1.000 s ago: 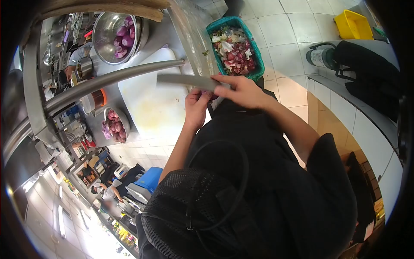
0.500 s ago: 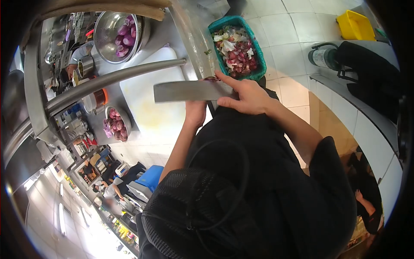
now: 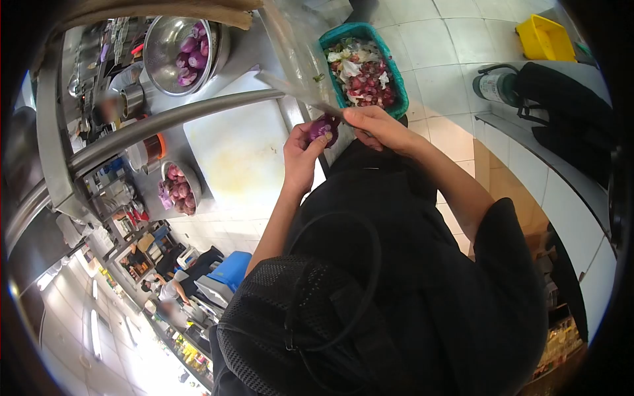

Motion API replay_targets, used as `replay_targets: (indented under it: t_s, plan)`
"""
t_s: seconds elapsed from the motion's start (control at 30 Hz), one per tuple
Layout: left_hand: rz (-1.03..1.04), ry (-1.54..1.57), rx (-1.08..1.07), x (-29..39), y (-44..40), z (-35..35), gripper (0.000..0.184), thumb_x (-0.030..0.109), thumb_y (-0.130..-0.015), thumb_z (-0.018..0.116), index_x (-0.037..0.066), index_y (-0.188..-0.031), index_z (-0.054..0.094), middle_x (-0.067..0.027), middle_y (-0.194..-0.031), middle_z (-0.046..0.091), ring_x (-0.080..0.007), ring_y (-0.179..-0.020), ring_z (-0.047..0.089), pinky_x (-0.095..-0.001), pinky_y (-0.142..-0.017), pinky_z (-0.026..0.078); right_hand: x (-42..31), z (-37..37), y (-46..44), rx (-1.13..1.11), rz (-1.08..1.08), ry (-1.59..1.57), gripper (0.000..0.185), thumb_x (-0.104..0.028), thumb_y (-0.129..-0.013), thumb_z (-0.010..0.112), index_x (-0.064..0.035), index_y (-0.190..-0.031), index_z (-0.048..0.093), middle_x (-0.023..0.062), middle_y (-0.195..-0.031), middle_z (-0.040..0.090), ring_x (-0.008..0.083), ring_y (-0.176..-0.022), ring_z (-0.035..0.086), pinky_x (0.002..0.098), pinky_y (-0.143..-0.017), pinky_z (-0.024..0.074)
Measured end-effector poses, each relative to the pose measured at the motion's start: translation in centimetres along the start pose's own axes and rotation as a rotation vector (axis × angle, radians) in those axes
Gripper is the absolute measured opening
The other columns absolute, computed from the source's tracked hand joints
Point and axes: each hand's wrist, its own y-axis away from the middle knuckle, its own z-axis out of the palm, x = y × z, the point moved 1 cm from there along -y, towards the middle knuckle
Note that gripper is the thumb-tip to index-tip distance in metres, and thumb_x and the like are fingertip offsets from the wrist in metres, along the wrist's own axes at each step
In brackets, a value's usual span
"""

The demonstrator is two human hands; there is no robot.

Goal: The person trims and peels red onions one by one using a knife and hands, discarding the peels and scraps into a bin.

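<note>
beside the counter [image 3: 241, 51], the knife [image 3: 309, 99] now hides less onion [image 3: 321, 130].

Left of centre, a hand could pass over the lower part of the white board [image 3: 241, 162], but the metal bar [image 3: 178, 119] crosses the view above it, standing between there and the colander [image 3: 162, 53] at the upper left. At upper centre, the knife [image 3: 290, 90] in the right hand [image 3: 383, 131] slants near the lined bin [image 3: 399, 89], whose right side borders passable tiled floor [image 3: 432, 49]
</note>
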Motion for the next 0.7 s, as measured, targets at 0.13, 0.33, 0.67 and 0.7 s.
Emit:
replay_targets:
  t_s: [0.13,0.33,0.67,0.7]
  plan:
    - [0.000,0.042,-0.031,0.6,0.0,0.0,0.035,0.002,-0.091,0.067,-0.002,-0.124,0.056,-0.0101,-0.115,0.066,-0.0158,-0.102,0.064,-0.0316,-0.089,0.055,0.1,-0.2,-0.5,-0.012,0.064,-0.064,0.048,-0.056,-0.104,0.048,-0.0111,-0.087,0.055,-0.0044,-0.054,0.042,0.0040,-0.045,0.036,0.0238,-0.042,0.0251]
    - [-0.075,0.202,-0.032,0.5,0.2,-0.7,0.040,-0.004,-0.089,0.063,0.000,-0.129,0.055,-0.0123,-0.126,0.061,-0.0192,-0.109,0.063,-0.0368,-0.091,0.056,0.6,0.8,-0.8,0.065,-0.025,-0.108,0.056,-0.057,-0.101,0.055,-0.0065,-0.123,0.067,-0.0053,-0.055,0.041,0.0040,-0.044,0.036,0.0242,-0.041,0.0257]
    - [-0.044,0.452,-0.223,1.5,0.7,-1.0,0.048,-0.007,-0.085,0.058,0.005,-0.131,0.053,-0.0166,-0.139,0.055,-0.0322,-0.128,0.057,-0.0437,-0.106,0.049,1.8,-1.6,-2.7,0.299,-0.076,0.043,0.063,-0.056,-0.104,0.049,-0.0038,-0.140,0.055,-0.0069,-0.060,0.040,0.0034,-0.047,0.035,0.0223,-0.043,0.0260]
    - [-0.005,0.463,-0.246,1.4,0.6,-0.9,0.048,-0.005,-0.086,0.059,0.007,-0.132,0.052,-0.0187,-0.141,0.054,-0.0358,-0.132,0.054,-0.0438,-0.109,0.047,1.9,-1.7,-2.9,0.306,-0.106,0.099,0.067,-0.056,-0.105,0.048,-0.0037,-0.147,0.050,-0.0068,-0.060,0.040,0.0036,-0.047,0.035,0.0224,-0.043,0.0261]
